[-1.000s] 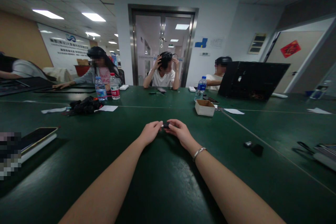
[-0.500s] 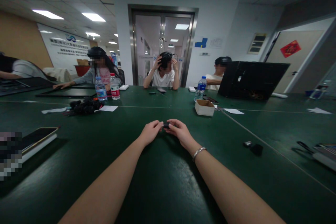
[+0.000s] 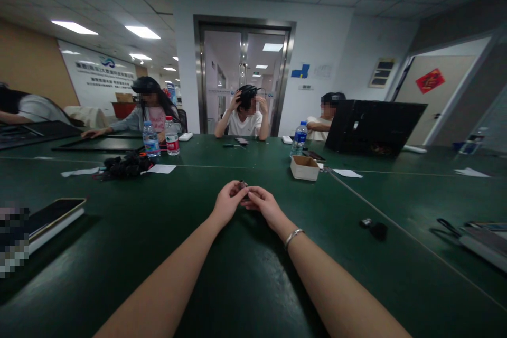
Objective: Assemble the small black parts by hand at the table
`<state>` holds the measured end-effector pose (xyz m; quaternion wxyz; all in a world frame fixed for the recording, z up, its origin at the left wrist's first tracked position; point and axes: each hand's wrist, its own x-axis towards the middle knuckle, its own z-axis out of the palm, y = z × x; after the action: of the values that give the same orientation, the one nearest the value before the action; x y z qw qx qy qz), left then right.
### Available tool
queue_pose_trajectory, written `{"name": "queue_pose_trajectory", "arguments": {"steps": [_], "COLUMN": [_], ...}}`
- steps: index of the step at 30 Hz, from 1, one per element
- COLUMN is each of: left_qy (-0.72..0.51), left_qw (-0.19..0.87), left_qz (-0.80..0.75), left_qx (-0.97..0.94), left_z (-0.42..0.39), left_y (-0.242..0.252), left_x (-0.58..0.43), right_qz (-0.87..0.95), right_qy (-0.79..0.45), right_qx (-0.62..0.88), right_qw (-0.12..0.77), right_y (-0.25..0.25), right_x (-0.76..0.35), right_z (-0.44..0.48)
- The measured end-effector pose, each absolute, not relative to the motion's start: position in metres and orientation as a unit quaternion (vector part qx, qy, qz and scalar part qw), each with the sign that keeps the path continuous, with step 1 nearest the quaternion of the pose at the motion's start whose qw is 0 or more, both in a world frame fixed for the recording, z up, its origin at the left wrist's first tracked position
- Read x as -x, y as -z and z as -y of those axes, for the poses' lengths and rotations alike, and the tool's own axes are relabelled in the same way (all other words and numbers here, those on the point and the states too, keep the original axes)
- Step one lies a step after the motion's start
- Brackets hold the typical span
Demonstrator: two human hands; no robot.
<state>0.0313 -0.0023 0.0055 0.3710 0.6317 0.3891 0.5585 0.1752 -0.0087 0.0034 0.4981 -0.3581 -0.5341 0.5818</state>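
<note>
In the middle of the view, over the dark green table (image 3: pixel 245 285), my left hand (image 3: pixel 227 204) and my right hand (image 3: pixel 268 207) meet around a small dark object (image 3: pixel 242 185). One dark end of it sticks up above the left fingers; the rest is hidden, and its kind cannot be made out. Fingers of both hands are closed on it, with the right fingertips pressed against its near side. A silver bracelet (image 3: pixel 293 238) circles my right wrist. Off to the right on the tabletop lies a small black and silver piece (image 3: pixel 374 229).
Beyond my hands stand an open cardboard box (image 3: pixel 304 170), several water bottles (image 3: pixel 299 140) and a tangle of black cables (image 3: pixel 125 165). A phone on a white box (image 3: pixel 55 219) lies at left. A large black panel (image 3: pixel 374 129) stands at right. People (image 3: pixel 245 116) sit across the table.
The small dark object has turned from lying level between the fingertips to pointing upward. My left hand has closed further around it, and the hands have come nearer together. The view has shifted slightly.
</note>
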Motion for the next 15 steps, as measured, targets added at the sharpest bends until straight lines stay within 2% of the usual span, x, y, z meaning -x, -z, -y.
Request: {"name": "queue_pose_trajectory", "arguments": {"steps": [5,9,12,15], "left_qy": [-0.578,-0.496,-0.388,-0.312], "left_qw": [0.435,0.486,0.431,0.292], "left_qz": [-0.418,-0.496,-0.563,-0.65], "left_qx": [-0.55,-0.52,-0.588,-0.628], "left_z": [-0.007,-0.015,-0.009,0.009], "left_y": [-0.006,-0.011,-0.016,-0.022], "left_x": [-0.026,0.008,0.057,0.116], "right_qz": [0.557,0.559,0.565,0.569], "right_qy": [-0.57,-0.56,-0.557,-0.553], "right_qx": [0.369,0.38,0.385,0.392], "right_qw": [0.478,0.479,0.472,0.466], "right_y": [-0.003,-0.002,-0.001,-0.001], "right_x": [-0.174,-0.177,-0.178,-0.177], "right_z": [0.009,0.009,0.009,0.009]}}
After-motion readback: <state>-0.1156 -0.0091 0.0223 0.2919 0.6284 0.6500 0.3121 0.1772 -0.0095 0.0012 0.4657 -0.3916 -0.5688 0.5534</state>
